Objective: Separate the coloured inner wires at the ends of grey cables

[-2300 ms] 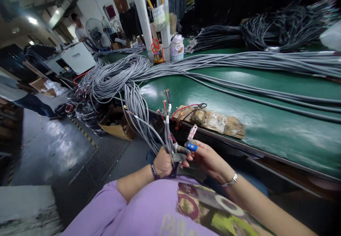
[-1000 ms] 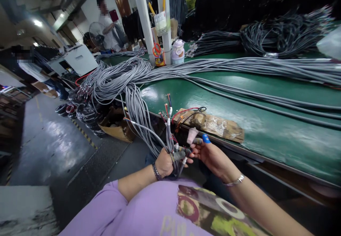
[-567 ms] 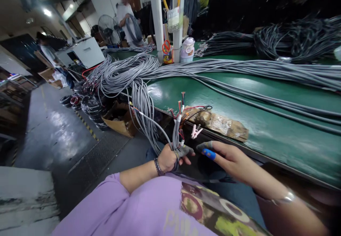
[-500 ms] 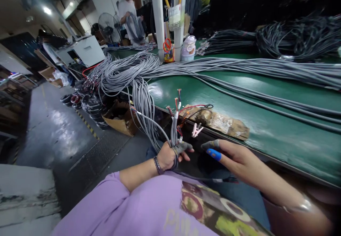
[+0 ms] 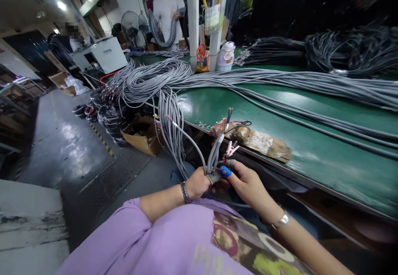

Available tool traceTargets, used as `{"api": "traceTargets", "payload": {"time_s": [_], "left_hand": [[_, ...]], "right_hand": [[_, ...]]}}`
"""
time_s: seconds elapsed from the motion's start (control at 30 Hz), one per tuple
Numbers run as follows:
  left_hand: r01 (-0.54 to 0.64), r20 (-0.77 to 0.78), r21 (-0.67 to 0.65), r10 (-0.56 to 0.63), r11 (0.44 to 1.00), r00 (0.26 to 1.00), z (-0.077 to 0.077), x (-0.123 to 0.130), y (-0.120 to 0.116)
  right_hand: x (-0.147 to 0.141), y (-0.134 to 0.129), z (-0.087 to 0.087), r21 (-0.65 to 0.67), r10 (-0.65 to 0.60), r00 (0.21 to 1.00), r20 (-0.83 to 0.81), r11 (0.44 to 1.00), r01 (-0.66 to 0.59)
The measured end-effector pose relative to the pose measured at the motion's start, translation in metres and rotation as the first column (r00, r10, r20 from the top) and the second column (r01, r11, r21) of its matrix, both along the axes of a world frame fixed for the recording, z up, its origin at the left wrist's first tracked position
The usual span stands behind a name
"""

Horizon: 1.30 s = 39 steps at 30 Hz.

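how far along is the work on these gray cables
Done: nothing finished can be told apart. In hand: the left hand grips a bunch of gray cables with stripped ends up, and the right hand reaches in beside a pink clip. Left: a large heap of cables lies on the green table.

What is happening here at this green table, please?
A person in a purple shirt sits at the edge of a green table covered with long grey cables. The left hand grips a bunch of grey cables whose ends show coloured wires. The right hand, with a blue fingertip cover, reaches in and touches the bunch near a small pink clip. Farther back, another person holds a coil of cable.
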<state>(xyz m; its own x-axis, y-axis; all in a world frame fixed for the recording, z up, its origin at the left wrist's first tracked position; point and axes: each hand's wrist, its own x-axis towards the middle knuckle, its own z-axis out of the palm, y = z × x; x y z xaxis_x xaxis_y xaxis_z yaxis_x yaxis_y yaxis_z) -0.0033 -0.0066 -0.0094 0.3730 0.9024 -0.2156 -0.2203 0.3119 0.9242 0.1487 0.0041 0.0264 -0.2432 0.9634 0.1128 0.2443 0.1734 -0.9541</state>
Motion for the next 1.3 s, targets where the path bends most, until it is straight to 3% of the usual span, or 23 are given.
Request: {"api": "traceTargets", "payload": {"time_s": [0.1,0.2,0.3,0.43,0.53,0.63,0.8,0.9,1.0,1.07,1.13,1.23,1.3], "left_hand": [[-0.007,0.017,-0.049,0.008,0.999,1.000,-0.002,0.000,-0.003],[-0.206,0.105,-0.072,0.212,0.976,0.972,0.002,-0.004,-0.001],[-0.409,0.160,-0.065,0.414,0.910,0.896,0.009,-0.010,0.003],[-0.406,0.163,-0.077,0.413,0.911,0.896,0.012,-0.013,0.007],[-0.428,0.086,-0.097,0.436,0.899,0.896,0.003,-0.008,0.008],[-0.510,-0.033,-0.080,0.509,0.856,0.860,-0.007,0.001,0.008],[-0.391,-0.067,0.037,0.393,0.919,0.917,-0.013,0.010,0.000],[-0.340,-0.018,0.096,0.343,0.935,0.939,-0.012,0.009,-0.001],[-0.343,0.085,0.039,0.339,0.938,0.937,-0.006,0.006,0.001],[-0.276,0.173,-0.038,0.278,0.960,0.945,0.000,0.004,0.002],[-0.201,0.223,-0.028,0.202,0.979,0.954,0.005,0.002,0.001],[-0.156,0.141,0.065,0.146,0.986,0.979,0.008,-0.001,0.000],[-0.160,0.053,0.028,0.158,0.987,0.986,0.004,-0.001,0.000]], "right_hand": [[-0.005,-0.002,-0.001,-0.141,0.011,0.990,-0.142,0.990,-0.032],[-0.007,-0.005,-0.004,-0.200,-0.080,0.959,-0.270,0.979,0.025],[-0.008,-0.006,-0.014,-0.278,-0.129,0.910,-0.393,0.960,0.016],[-0.013,-0.010,-0.029,-0.387,-0.158,0.824,-0.545,0.919,-0.080],[-0.018,-0.014,-0.032,-0.365,-0.132,0.841,-0.524,0.927,-0.082],[-0.021,-0.017,-0.029,-0.232,-0.060,0.908,-0.414,0.972,-0.042],[-0.017,-0.015,-0.025,0.025,-0.067,0.978,-0.197,0.997,0.074],[-0.013,-0.013,-0.026,0.076,-0.049,0.994,-0.098,0.996,0.056],[-0.013,-0.012,-0.026,0.050,-0.025,0.993,-0.112,0.998,0.031],[-0.014,-0.011,-0.025,0.009,-0.032,0.989,-0.147,0.999,0.033],[-0.016,-0.010,-0.025,-0.059,-0.055,0.985,-0.165,0.997,0.045],[-0.018,-0.009,-0.025,-0.192,-0.033,0.971,-0.236,0.981,-0.013],[-0.018,-0.008,-0.026,-0.246,0.008,0.944,-0.330,0.965,-0.094]]}}
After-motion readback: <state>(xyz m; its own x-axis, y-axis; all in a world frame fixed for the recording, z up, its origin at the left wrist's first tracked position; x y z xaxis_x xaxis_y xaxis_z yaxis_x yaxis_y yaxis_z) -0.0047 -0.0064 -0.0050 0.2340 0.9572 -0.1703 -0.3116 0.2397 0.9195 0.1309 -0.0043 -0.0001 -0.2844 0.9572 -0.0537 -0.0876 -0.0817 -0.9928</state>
